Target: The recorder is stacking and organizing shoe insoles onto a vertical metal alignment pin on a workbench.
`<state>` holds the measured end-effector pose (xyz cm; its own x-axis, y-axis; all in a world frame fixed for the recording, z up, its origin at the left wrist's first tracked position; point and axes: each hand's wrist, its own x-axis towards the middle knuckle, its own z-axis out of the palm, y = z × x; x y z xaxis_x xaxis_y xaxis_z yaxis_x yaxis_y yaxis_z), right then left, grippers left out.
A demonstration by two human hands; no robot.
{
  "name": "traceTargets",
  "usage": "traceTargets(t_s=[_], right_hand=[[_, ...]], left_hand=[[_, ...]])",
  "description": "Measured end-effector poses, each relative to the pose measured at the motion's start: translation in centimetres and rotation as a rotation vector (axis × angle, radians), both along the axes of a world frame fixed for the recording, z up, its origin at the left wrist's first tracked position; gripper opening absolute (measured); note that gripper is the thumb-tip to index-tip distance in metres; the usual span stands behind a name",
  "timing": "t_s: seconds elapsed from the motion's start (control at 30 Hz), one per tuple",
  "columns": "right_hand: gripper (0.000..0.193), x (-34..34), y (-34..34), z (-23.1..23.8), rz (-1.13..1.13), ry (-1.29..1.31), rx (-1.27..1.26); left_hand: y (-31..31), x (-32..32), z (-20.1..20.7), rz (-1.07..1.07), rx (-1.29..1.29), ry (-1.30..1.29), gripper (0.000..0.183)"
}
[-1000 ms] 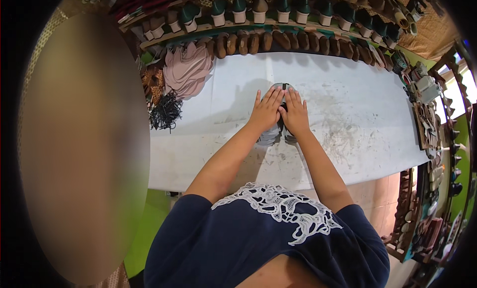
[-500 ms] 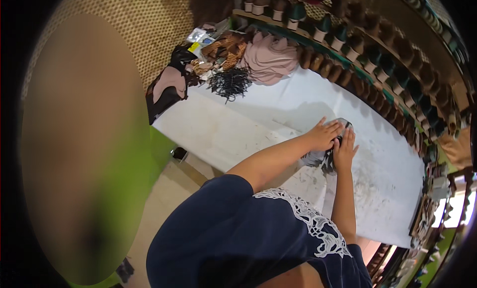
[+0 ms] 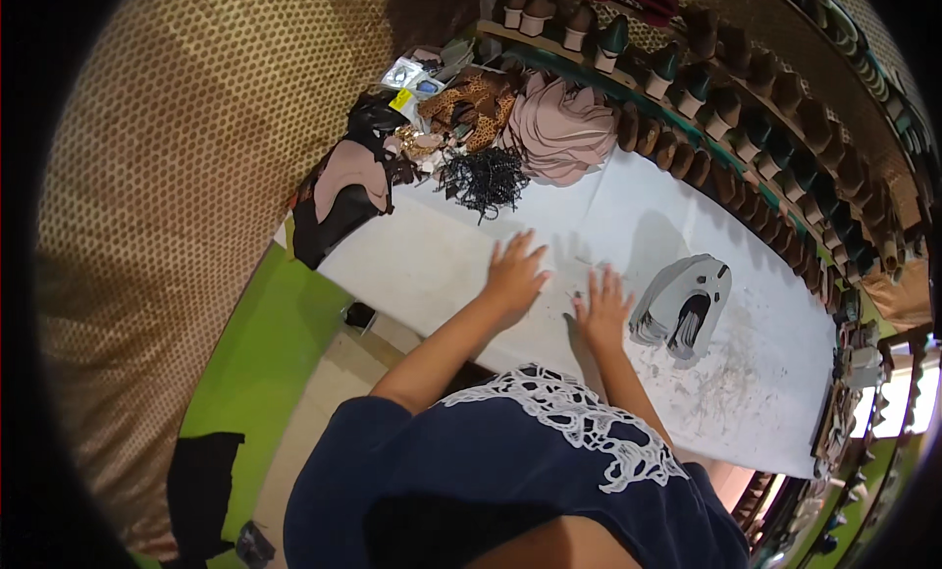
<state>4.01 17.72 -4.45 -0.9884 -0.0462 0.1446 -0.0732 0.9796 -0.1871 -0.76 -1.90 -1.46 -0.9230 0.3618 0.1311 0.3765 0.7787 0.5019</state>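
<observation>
My left hand [image 3: 515, 278] is open over the white tabletop, fingers spread, holding nothing. To its right my right hand [image 3: 602, 312] is also open and empty, its fingers apart and slightly smeared by motion. Just right of that hand lies a stack of grey U-shaped shoe-upper pieces [image 3: 659, 292], layered and fanned a little, with small dark marks on the top piece. Neither hand touches the stack. Whether the palms press on the tabletop or hover just above it, I cannot tell.
A white-covered table [image 3: 432, 260] bears dark scraps on its right part. At its far left lie pink cut pieces [image 3: 559, 128], a tangle of black strips [image 3: 486, 180], and leopard-print material [image 3: 471, 108]. Shelves of heeled shoes [image 3: 726, 113] line the far side. Woven matting [image 3: 196, 157] covers the left wall.
Both hands have left the grey stack and moved left, their fingers now spread over the tabletop. The stack now shows uncovered. A large blurred patch at the left is gone.
</observation>
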Motion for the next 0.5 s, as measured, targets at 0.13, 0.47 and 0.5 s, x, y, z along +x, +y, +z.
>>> traceTargets(t_s=[0.13,0.47,0.5], right_hand=[[0.057,-0.4,-5.6,0.1,0.158,-0.121,-0.065],[0.054,-1.7,-12.5,-0.7,0.176,-0.152,-0.024],[0.054,-1.6,-12.5,-0.9,0.186,-0.162,-0.027]], left_hand=[[-6.2,0.4,-0.2,0.114,-0.06,-0.004,0.048],[-12.8,-0.2,-5.5,0.113,-0.24,0.05,0.064],[-12.8,-0.2,-5.7,0.1,-0.252,0.059,0.065]])
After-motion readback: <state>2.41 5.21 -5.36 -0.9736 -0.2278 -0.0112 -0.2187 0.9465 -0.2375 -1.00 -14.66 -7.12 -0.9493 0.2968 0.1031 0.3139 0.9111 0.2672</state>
